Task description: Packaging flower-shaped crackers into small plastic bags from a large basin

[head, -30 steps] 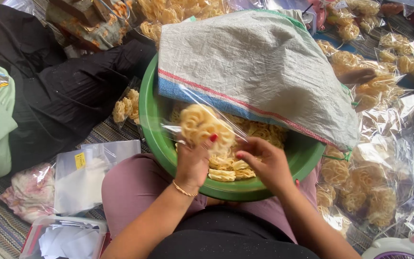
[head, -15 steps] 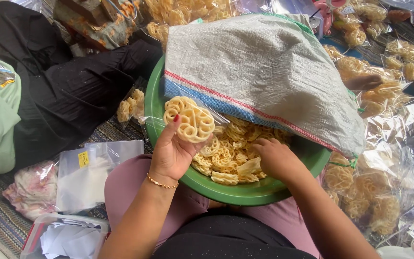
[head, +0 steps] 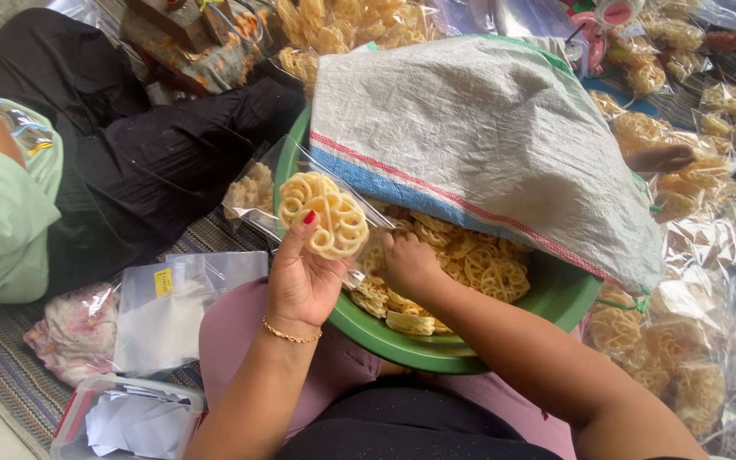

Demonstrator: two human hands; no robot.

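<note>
Roughly: left hand (head: 300, 277) raised, fingers pinched on clear plastic bag (head: 300, 183) with round looped yellow cracker (head: 328, 213) inside. Right hand (head: 408, 262) just beside, curled down among loose crackers (head: 479, 264), grasp unclear. Below both, green round basin (head: 555, 294), half covered by woven white sack (head: 487, 136).
</note>
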